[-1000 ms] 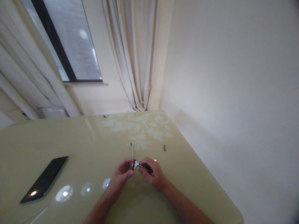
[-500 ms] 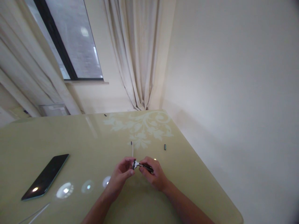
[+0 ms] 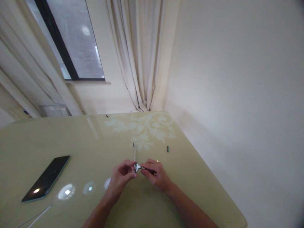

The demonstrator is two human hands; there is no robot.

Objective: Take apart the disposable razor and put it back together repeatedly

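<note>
The right hand gripped the razor, its handle running left to the head the left hand pinched.

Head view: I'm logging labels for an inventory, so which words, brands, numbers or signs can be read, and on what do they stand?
None can be read.
Razor-like tool between the left hand and right hand: too small to tell.
Small dark piece at right: too small to tell.
Dark flat device: no lettering visible.
Table: a leafy pattern, no lettering.
</note>
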